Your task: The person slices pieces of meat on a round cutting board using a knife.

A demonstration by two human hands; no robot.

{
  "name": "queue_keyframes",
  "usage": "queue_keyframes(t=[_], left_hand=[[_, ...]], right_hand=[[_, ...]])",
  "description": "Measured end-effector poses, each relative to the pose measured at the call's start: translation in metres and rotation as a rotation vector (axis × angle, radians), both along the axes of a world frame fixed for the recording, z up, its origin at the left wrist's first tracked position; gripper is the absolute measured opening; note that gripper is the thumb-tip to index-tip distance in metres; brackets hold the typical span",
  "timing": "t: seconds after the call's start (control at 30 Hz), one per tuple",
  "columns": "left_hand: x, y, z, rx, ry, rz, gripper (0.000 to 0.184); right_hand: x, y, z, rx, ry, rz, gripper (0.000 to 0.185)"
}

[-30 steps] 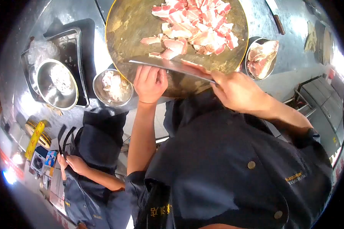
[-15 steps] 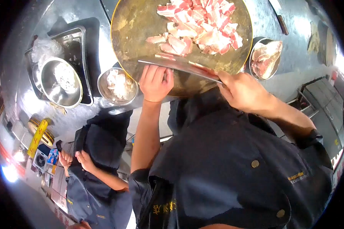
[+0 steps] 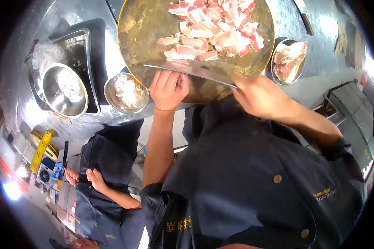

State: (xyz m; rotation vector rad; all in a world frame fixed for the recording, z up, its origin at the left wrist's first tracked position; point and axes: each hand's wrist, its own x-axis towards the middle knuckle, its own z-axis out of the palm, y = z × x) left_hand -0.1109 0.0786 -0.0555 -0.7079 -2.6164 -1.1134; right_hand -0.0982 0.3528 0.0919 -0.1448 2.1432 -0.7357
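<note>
A large round chopping board (image 3: 141, 37) carries a heap of sliced raw meat (image 3: 220, 29), red with pale fat. My right hand (image 3: 262, 97) grips the handle of a cleaver (image 3: 195, 71), its blade seen almost edge-on and lying across the board's near part. Against the near side of the blade is my left hand (image 3: 168, 89), with fingers curled under and closed. Whatever lies beneath those fingers is hidden. Several freshly separated slices (image 3: 189, 50) rest just beyond the blade, apart from the main heap.
Left of the board, a metal bowl (image 3: 141, 99) contains pale meat scraps. Beyond it a larger steel bowl (image 3: 62, 106) sits on a black tray (image 3: 96, 91). At right are a bowl with a meat chunk (image 3: 289, 62) and another knife (image 3: 306, 23). A co-worker (image 3: 108, 199) stands left.
The cleaver blade and my right hand have shifted slightly left. Slices near the blade have moved away from it toward the heap. The co-worker's hands have moved a little.
</note>
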Motion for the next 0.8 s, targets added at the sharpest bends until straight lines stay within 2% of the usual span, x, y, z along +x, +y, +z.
queue_keyframes(t=[0.07,0.1,0.13,0.23,0.33,0.43,0.53,0.6,0.7,0.8], left_hand=[[0.001,0.000,-0.001,-0.017,-0.001,0.009,0.018],[0.003,0.001,-0.001,-0.040,0.000,0.025,0.018],[0.005,0.000,0.001,-0.047,0.006,0.025,0.018],[0.006,0.001,0.000,-0.063,-0.032,0.037,0.018],[0.004,0.001,0.004,-0.088,-0.028,0.019,0.016],[-0.001,0.002,0.003,-0.040,0.023,-0.001,0.014],[0.003,0.000,-0.001,-0.024,0.023,-0.002,0.016],[0.005,0.000,0.001,-0.061,0.008,0.014,0.017],[-0.003,0.004,-0.001,-0.029,0.072,0.016,0.020],[0.002,0.005,0.007,-0.039,0.027,0.033,0.020]], right_hand=[[-0.016,-0.031,-0.043,-0.032,0.096,0.029,0.022],[-0.019,-0.050,-0.082,-0.114,0.300,0.037,0.020],[-0.020,-0.060,-0.094,-0.143,0.330,0.043,0.019],[-0.020,-0.051,-0.080,-0.158,0.337,0.021,0.020],[-0.008,-0.020,-0.021,-0.044,0.177,0.056,0.023],[0.007,0.002,-0.003,-0.069,0.182,0.014,0.029],[-0.011,-0.033,-0.038,-0.031,0.153,0.016,0.025],[-0.026,-0.066,-0.096,-0.143,0.323,0.057,0.024],[-0.030,-0.069,-0.087,-0.225,0.455,-0.020,0.023],[-0.025,-0.067,-0.087,-0.161,0.398,0.040,0.024]])
